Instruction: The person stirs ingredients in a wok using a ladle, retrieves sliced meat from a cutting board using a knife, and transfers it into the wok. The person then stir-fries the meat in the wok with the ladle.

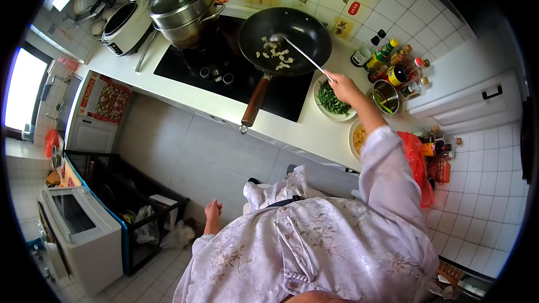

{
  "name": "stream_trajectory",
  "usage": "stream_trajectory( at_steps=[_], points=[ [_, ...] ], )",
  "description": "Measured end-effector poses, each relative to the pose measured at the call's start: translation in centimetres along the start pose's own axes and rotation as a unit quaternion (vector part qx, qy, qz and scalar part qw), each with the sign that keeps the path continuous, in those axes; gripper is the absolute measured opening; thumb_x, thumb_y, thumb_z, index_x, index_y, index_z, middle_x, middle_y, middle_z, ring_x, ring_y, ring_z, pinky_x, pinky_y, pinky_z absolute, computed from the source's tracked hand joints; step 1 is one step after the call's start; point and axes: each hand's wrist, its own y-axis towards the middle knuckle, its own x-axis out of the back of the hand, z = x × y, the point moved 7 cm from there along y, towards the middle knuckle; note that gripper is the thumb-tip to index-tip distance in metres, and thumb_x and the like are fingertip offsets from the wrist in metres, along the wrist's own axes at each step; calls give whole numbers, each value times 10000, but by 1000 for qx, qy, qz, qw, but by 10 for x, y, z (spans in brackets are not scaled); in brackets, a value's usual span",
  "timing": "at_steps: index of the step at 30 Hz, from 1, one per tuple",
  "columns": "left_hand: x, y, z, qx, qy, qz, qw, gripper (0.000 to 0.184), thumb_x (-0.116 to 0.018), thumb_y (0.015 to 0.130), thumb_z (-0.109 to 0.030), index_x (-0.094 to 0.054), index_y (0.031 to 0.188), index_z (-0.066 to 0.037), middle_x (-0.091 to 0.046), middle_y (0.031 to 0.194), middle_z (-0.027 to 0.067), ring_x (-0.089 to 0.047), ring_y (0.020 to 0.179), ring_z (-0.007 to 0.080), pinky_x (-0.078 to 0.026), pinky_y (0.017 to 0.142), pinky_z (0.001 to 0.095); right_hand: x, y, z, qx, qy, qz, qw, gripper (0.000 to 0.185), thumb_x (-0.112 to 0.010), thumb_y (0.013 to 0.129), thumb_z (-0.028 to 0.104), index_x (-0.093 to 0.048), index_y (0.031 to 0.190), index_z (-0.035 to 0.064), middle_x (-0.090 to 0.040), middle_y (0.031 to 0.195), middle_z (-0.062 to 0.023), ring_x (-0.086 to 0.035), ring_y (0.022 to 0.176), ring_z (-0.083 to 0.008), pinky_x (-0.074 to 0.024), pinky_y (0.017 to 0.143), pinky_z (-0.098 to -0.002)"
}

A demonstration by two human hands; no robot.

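Observation:
My right hand [343, 87] is closed around the handle of a metal ladle [303, 53]. The ladle's bowl dips into a black wok [311, 28], among small pale pieces of food [283, 58] that look like sliced garlic. The wok sits on a black cooktop [286, 98], its wooden handle [256, 100] pointing toward me. Just below my right hand is a plate of chopped green vegetables [332, 101]. My left hand [213, 210] hangs low at my side, away from the counter, with fingers curled and nothing visible in them.
A lidded steamer pot [185, 14] stands left of the wok, beside an open rice cooker [124, 25]. Sauce bottles [387, 56], a metal bowl [386, 96] and a bowl of yellowish food [358, 137] line the right side. Behind my left hand are a black rack [151, 224] and a white oven [84, 235].

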Motion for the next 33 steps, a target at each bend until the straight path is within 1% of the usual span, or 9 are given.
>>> stream_trajectory(
  at_steps=[3, 9, 17, 20, 22, 25, 27, 29, 33],
  points=[
    [6, -27, 10, 0, 59, 12, 998, 285, -554, 801, -265, -452, 601, -90, -532, 569, 44, -474, 436, 124, -337, 367, 232, 36, -50, 8, -55, -36, 78, 995, 366, -473, 834, 185, -459, 1192, 258, -563, 936, -198, -549, 841, -327, -427, 758, -351],
    [18, -21, 45, -36, 67, 41, 996, 307, -547, 800, -242, -462, 573, -53, -501, 513, 56, -448, 393, 145, -321, 350, 274, 120, -85, 10, 36, -111, 77, 990, 368, -478, 825, 150, -467, 1187, 213, -563, 937, -195, -561, 850, -303, -429, 748, -357],
    [-14, -16, 0, -19, 135, 44, 990, 257, -541, 806, -254, -493, 666, -43, -538, 583, 57, -476, 439, 131, -340, 376, 261, 41, -33, 3, 3, -71, 77, 994, 361, -471, 837, 161, -463, 1192, 226, -563, 976, -183, -557, 866, -311, -430, 744, -347],
    [-12, -8, -2, 6, 6, -18, 1000, 235, -554, 805, -279, -487, 697, -81, -552, 618, 29, -518, 511, 110, -375, 421, 228, 32, -4, 14, 98, 7, -37, 994, 369, -449, 853, 172, -437, 1218, 231, -587, 786, -159, -571, 645, -262, -443, 592, -347],
    [-9, -11, 0, 12, 12, -17, 1000, 226, -552, 806, -279, -489, 705, -86, -551, 617, 29, -517, 509, 112, -373, 414, 232, 19, -1, 20, -119, 141, 66, 981, 376, -437, 862, 172, -425, 1232, 235, -510, 597, -86, -448, 429, -176, -389, 436, -326],
    [-2, -21, 4, 18, 25, -17, 999, 226, -550, 806, -279, -489, 697, -91, -547, 605, 29, -510, 491, 116, -365, 398, 239, -1, 2, 25, -148, 205, 84, 964, 377, -429, 866, 170, -423, 1238, 227, -413, 532, -32, -309, 361, -114, -314, 351, -294],
    [4, -29, 13, 22, 32, -17, 999, 234, -550, 804, -278, -487, 679, -90, -544, 593, 30, -503, 476, 118, -359, 388, 242, -16, -4, 9, -130, 169, 108, 971, 374, -441, 858, 168, -436, 1225, 246, -510, 577, -82, -433, 405, -182, -382, 416, -319],
    [7, -31, 27, 14, 30, -6, 999, 256, -556, 794, -270, -485, 638, -80, -532, 560, 37, -478, 432, 127, -338, 362, 251, -12, -17, 7, 178, 24, -42, 983, 379, -457, 847, 161, -451, 1206, 281, -584, 678, -149, -542, 521, -274, -432, 504, -341],
    [11, -31, 39, 2, 92, 0, 996, 273, -557, 787, -269, -489, 613, -69, -525, 540, 43, -456, 405, 134, -324, 348, 256, 54, -64, 9, 27, -115, 76, 990, 372, -485, 821, 169, -476, 1172, 290, -577, 760, -207, -569, 686, -350, -458, 653, -388]
  ],
)
